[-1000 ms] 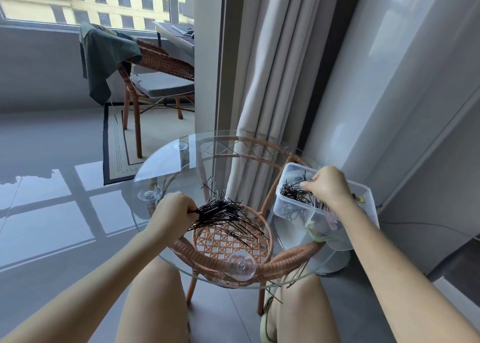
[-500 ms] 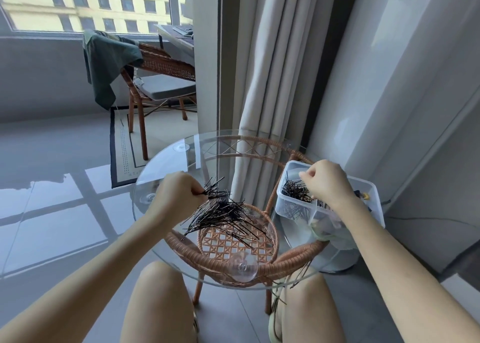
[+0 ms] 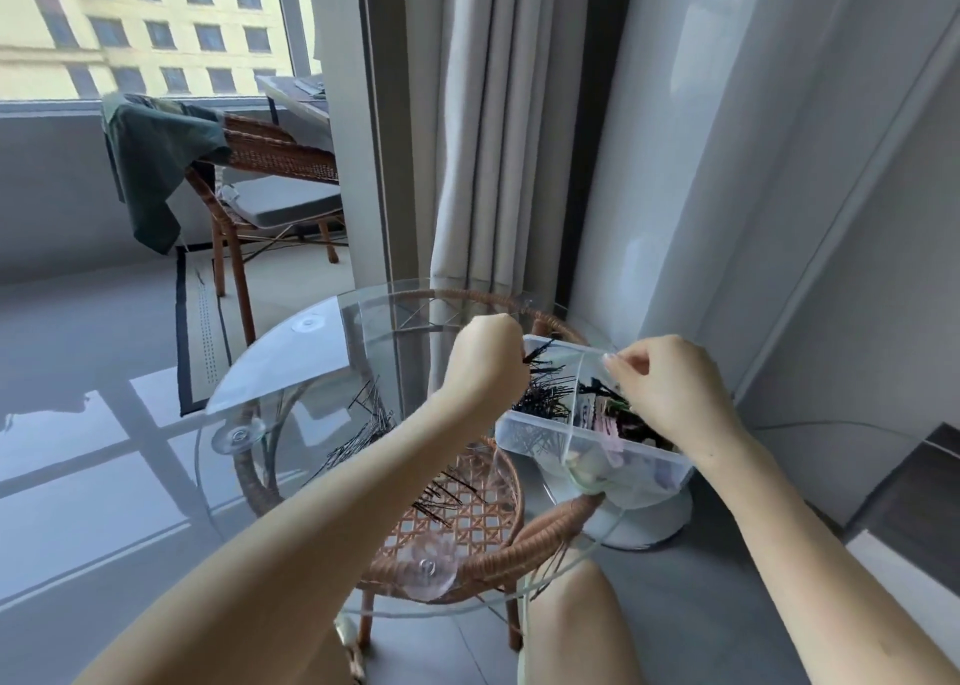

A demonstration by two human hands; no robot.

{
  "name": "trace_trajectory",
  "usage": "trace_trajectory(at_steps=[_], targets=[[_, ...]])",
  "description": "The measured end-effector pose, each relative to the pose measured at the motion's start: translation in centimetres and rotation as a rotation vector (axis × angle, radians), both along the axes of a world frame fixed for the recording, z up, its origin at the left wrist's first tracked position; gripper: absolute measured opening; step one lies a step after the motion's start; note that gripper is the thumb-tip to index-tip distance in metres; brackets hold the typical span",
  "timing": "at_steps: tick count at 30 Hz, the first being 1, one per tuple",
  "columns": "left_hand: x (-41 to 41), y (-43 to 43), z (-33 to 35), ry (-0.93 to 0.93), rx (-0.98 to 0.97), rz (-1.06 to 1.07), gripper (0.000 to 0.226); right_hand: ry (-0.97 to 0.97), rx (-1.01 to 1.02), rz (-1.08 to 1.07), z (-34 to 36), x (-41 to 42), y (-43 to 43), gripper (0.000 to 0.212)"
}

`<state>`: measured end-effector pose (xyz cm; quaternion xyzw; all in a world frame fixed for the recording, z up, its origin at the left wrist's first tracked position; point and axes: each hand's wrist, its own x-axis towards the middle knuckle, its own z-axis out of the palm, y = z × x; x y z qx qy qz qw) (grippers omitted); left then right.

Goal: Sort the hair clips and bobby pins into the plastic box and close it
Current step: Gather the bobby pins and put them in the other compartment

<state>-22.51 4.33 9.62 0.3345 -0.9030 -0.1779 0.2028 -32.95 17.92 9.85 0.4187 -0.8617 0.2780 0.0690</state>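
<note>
Both hands worked over the clear plastic box (image 3: 592, 443) at the right edge of the round glass table (image 3: 291, 357).

The left hand (image 3: 485, 359) pinched a bunch of black bobby pins (image 3: 540, 359) above the box's left compartment, which held more pins. The right hand (image 3: 670, 388) was loosely curled, its fingertips on the centre divider; the right compartment held hair clips (image 3: 605, 424). Loose pins (image 3: 363, 430) lay mid-table; the left half was open glass.

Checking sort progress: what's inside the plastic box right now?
Plastic box: left section holds black bobby pins; right section holds pink and dark clips. The right hand covers the rest of that section.
</note>
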Motion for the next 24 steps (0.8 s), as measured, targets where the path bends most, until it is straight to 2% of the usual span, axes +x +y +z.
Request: trace_trajectory(at_steps=[4,6,8,10,12,15,17,19,21,24], targets=[[-3.2,1.1,-1.1,-0.25,-0.013,-0.03,0.019,-0.008,0.067,0.036,-0.5,0.6,0.6,0.052],[-4.0,1.2,-1.3,-0.345,-0.017,-0.07,0.013,-0.005,0.062,0.052,-0.5,0.7,0.9,0.056],[-4.3,0.8,-0.8,-0.374,-0.013,-0.128,0.025,-0.012,0.044,0.063,-0.5,0.7,1.0,0.057],[-3.9,-0.2,0.0,-0.313,0.021,-0.179,0.033,-0.017,0.017,0.076,-0.6,0.8,1.0,0.052],[-2.2,-1.6,1.2,-0.142,0.066,-0.196,0.029,-0.031,-0.015,0.102,-0.7,1.4,1.0,0.044],[2.1,-4.7,0.9,0.036,-0.018,-0.108,0.037,-0.16,-0.037,0.21,-1.9,3.8,0.8,0.034],[5.4,-7.1,-1.3,0.012,-0.05,-0.034,0.044,-0.29,-0.013,0.325,-3.2,6.3,0.5,0.028],[8.5,-9.4,-4.5,-0.077,-0.057,0.026,0.046,-0.372,0.051,0.398,-5.4,8.5,-0.2,0.031],[11.0,-11.2,-7.3,-0.18,-0.041,0.07,0.045,-0.436,0.08,0.408,-7.8,10.0,-1.1,0.043],[12.6,-12.2,-10.1,-0.255,0.056,0.086,0.048,-0.47,0.051,0.34,-10.7,11.8,-3.0,0.049]])
